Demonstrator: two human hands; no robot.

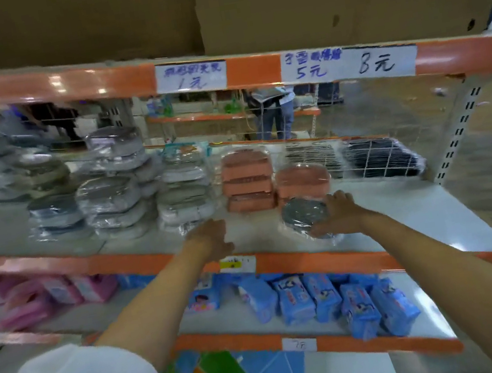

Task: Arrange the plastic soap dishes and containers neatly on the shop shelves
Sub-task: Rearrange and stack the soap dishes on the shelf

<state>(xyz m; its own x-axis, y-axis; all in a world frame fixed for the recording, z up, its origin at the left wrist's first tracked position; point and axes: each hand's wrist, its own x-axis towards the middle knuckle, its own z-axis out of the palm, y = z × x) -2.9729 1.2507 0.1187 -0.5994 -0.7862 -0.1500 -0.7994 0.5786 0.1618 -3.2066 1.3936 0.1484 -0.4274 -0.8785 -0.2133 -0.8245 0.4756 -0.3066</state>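
My right hand [340, 214] grips a dark grey soap dish [304, 215] wrapped in clear plastic, tilted at the front of the middle shelf [408, 217]. Just behind it stand two stacks of orange soap dishes [248, 181], the right one [303, 181] lower. Stacks of grey and white wrapped dishes [116, 202] fill the shelf's left side. My left hand [211, 238] hovers over the shelf's front edge with relaxed fingers, holding nothing, close to a white stack [185, 203].
Black wrapped items [381, 159] lie behind a wire grid at the shelf's right. Blue packets [323, 297] sit on the shelf below, pink ones [60, 294] to the left. Handwritten price labels [348, 64] hang on the orange beam above. People stand in the aisle beyond.
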